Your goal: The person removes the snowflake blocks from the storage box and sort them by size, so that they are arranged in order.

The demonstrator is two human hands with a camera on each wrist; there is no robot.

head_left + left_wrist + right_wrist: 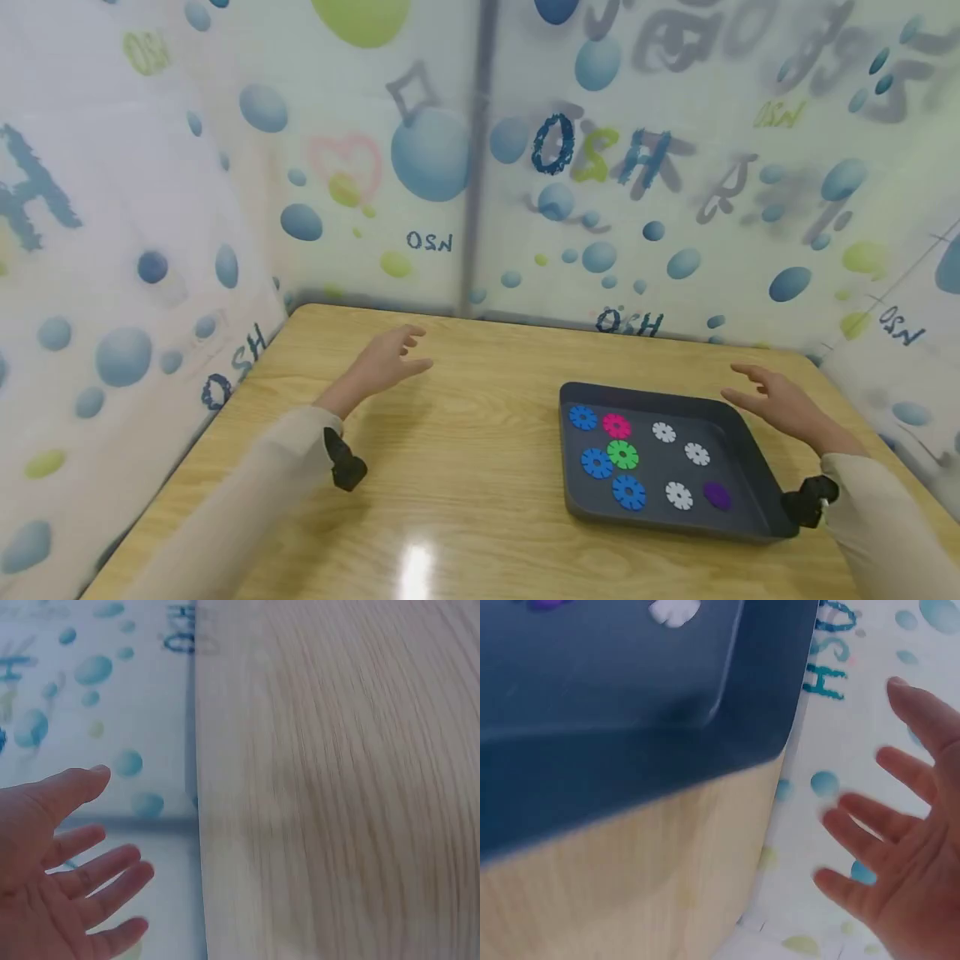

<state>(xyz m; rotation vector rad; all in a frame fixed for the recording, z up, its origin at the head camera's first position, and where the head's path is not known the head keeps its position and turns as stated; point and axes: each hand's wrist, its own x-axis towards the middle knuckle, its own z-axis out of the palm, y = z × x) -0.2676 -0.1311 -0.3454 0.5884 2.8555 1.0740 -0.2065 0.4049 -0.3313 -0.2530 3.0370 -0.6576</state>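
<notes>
Long cream sleeves (247,487) meet blocky black wrist cameras (348,470).

Head view: set high, angled forward and down. Wrist views: set close, angled across table (345,787) toward backdrop (154,697). Tray (660,402) shared by head and right wrist.

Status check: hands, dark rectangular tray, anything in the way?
Left hand empty above light-brown wooden table. Right hand empty near far-right corner of dark rectangular tray. Tray holds nine flat round pieces, assorted colours. No obstruction seen.
</notes>
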